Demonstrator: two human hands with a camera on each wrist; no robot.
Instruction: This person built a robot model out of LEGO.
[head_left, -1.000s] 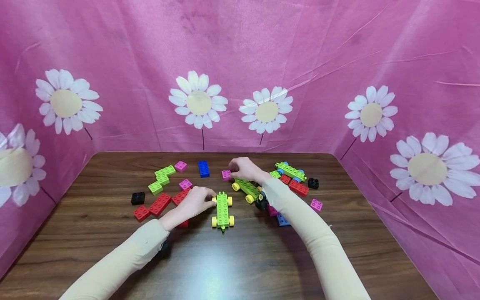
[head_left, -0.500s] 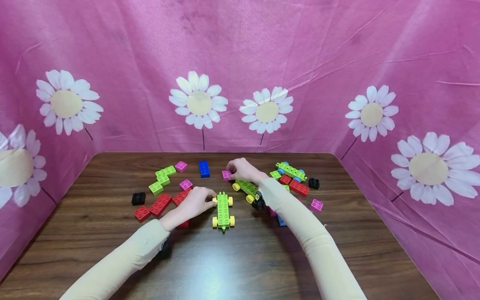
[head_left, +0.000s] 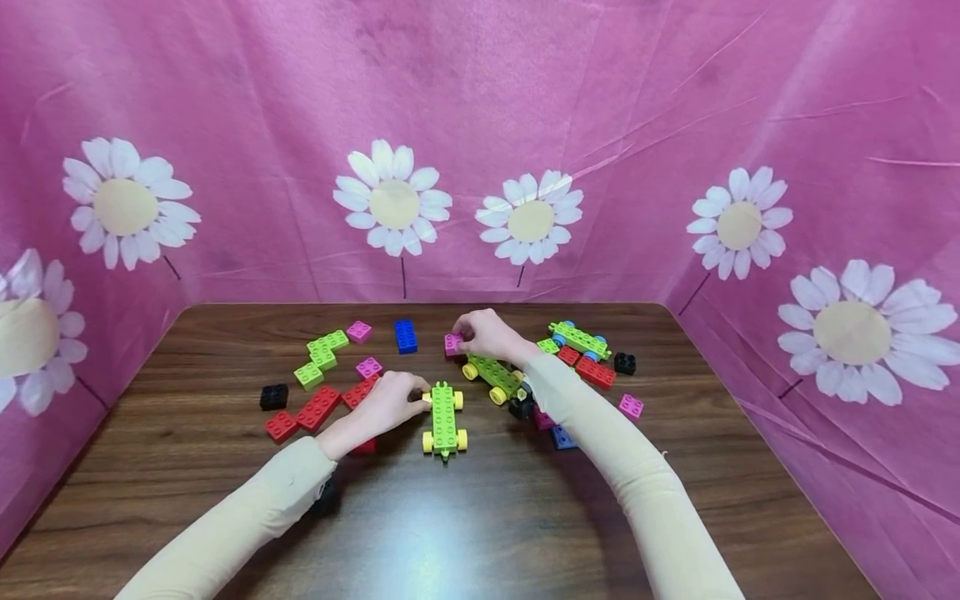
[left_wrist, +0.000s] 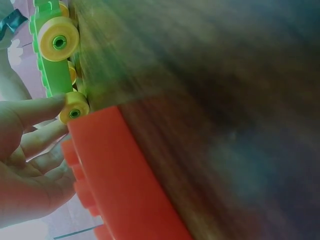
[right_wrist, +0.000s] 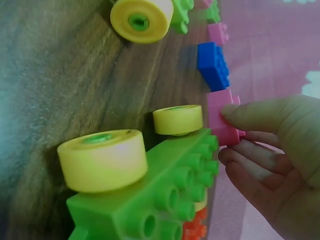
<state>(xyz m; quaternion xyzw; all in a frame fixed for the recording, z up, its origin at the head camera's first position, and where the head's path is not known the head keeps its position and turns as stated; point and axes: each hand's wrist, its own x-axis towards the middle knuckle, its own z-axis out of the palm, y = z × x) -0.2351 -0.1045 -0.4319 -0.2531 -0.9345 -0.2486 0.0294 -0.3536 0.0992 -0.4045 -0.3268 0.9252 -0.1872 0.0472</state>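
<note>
My left hand (head_left: 386,406) pinches the near-left yellow wheel (left_wrist: 74,108) of a light green toy car base (head_left: 444,421), which stands on the table with its studs up. In the left wrist view a red brick (left_wrist: 130,175) lies right beside that hand. My right hand (head_left: 492,337) holds a small pink brick (right_wrist: 223,117) between thumb and fingers, at the far middle of the table. Just under the right wrist is a second green car base (right_wrist: 145,190) with yellow wheels, partly covered by the arm in the head view.
On the left lie red bricks (head_left: 318,407), green bricks (head_left: 322,357) and a black brick (head_left: 273,397). A blue brick (head_left: 406,336) is left of the right hand. A blue-wheeled green base (head_left: 581,339) stands at the back right. Pink cloth (head_left: 465,100) hangs behind the table (head_left: 225,333).
My right hand and the pink brick sit slightly higher in the head view than before. The left hand and the green base have stayed in place.
</note>
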